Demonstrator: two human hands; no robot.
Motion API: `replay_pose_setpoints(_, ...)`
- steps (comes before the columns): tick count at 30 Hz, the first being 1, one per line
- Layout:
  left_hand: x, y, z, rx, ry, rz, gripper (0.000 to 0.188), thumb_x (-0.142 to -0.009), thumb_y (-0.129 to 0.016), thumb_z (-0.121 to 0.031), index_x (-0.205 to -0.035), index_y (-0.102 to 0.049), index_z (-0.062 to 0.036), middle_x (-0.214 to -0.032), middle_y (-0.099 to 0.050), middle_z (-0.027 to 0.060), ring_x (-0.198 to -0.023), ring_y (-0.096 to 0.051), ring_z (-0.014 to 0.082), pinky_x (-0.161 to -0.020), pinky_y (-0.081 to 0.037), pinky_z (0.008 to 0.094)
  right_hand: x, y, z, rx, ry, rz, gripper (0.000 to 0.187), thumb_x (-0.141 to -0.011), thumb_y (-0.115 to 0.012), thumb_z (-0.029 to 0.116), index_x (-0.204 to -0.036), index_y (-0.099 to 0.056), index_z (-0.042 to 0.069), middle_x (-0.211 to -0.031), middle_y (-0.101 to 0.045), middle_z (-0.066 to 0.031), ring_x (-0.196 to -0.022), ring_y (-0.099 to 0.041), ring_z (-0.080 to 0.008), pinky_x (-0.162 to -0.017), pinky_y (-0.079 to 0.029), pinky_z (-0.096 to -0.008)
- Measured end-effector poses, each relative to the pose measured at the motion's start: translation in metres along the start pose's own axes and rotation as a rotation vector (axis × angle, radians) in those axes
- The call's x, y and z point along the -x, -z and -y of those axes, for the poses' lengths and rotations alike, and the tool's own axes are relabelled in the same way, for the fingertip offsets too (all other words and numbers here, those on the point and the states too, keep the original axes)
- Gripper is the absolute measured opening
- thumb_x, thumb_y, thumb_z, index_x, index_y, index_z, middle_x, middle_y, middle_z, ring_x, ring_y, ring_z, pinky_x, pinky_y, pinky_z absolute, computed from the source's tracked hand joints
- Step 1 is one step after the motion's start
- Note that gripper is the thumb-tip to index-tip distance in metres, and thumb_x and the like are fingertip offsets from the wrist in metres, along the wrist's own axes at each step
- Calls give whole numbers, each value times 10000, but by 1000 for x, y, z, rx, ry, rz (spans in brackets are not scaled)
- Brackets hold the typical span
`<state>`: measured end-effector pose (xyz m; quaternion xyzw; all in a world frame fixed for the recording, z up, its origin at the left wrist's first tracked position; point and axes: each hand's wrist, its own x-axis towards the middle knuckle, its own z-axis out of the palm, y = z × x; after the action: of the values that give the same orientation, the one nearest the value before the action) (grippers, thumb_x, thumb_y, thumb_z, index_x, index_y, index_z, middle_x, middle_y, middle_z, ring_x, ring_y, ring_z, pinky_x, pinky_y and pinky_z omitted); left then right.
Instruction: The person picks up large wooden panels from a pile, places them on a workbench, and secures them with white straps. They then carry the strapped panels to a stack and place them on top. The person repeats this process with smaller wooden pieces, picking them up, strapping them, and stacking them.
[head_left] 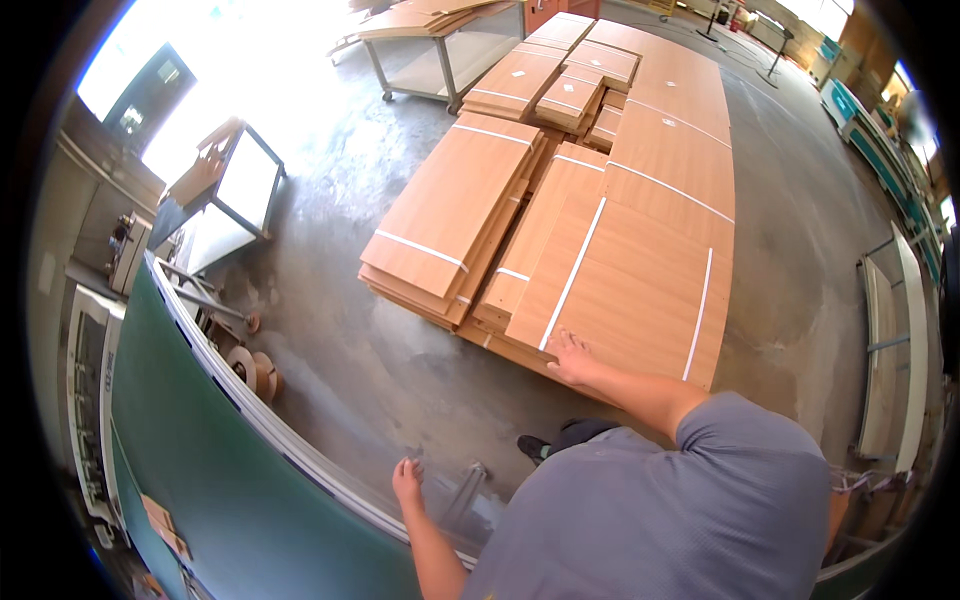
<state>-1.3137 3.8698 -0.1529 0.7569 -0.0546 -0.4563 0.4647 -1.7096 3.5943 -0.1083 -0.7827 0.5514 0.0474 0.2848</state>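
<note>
My right hand (pixel 572 357) lies flat, fingers spread, on the near edge of a wood-coloured panel stack (pixel 630 280). Its fingertips are beside a white strap (pixel 575 270) that runs across the top panel. My left hand (pixel 408 482) hangs low in front of me, beside the metal edge of a green-topped table. Its fingers are curled together; whether anything small is between them I cannot make out. Left of the near stack rests a strapped bundle of narrower panels (pixel 450 205), with a long board bundle (pixel 548 225) between the two.
The green table (pixel 220 470) with a pale metal rim (pixel 260 410) curves along my left. Further strapped panels (pixel 515 75) extend to the far end. A wheeled cart (pixel 425 65) stands behind them, another cart (pixel 245 190) at left. Tape rolls (pixel 258 375) sit below the table edge. A rack (pixel 885 350) stands right.
</note>
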Motion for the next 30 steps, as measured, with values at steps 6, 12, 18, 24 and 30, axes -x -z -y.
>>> replay_pose_setpoints(6, -19, 49, 15, -59, 84, 109, 360, -913, -573, -202, -1200, -513, 7, -978, -648, 119, -766, -638, 175, -563, -472, 248, -65, -47, 22, -52, -332, 83, 848, -832, -593, 421, -1437, -194, -19, -1517, -101, -248, -1403, -133, -398, -1122, -195, -486)
replay_pose_setpoints(12, -89, 87, -26, -664, 31, 390, 434, -891, -584, -214, -1234, -501, 37, -1023, -649, 151, -830, -647, 213, -618, -481, 275, -62, -66, 44, 58, -433, -37, 918, -821, -597, 480, -1431, -168, -55, -1518, -96, -254, -1416, -105, -385, -1134, -178, -470)
replay_pose_setpoints(18, -213, 107, -200, -691, -53, 430, 407, -900, -576, -216, -1219, -508, 28, -1021, -646, 160, -854, -644, 234, -661, -494, 291, -95, -77, 68, -59, -708, -211, 863, -848, -572, 452, -1431, -181, -52, -1519, -134, -231, -1413, -127, -373, -1130, -192, -465)
replay_pose_setpoints(24, -352, 135, -349, -159, 90, 155, 391, -921, -563, -243, -1213, -505, 9, -1014, -633, 189, -962, -609, 288, -791, -501, 337, -288, -52, 151, -464, -1760, -396, 838, -902, -424, 537, -1464, -138, -16, -1553, -55, -173, -1434, -51, -329, -1151, -119, -429)
replay_pose_setpoints(30, -546, 225, -375, -1068, -106, 516, 387, -891, -567, -250, -1111, -564, 68, -958, -643, 172, -922, -614, 296, -779, -511, 399, -464, -32, 239, -465, -1579, -427, 840, -902, -425, 536, -1480, -103, 19, -1552, -76, -167, -1432, -48, -339, -1136, -64, -530)
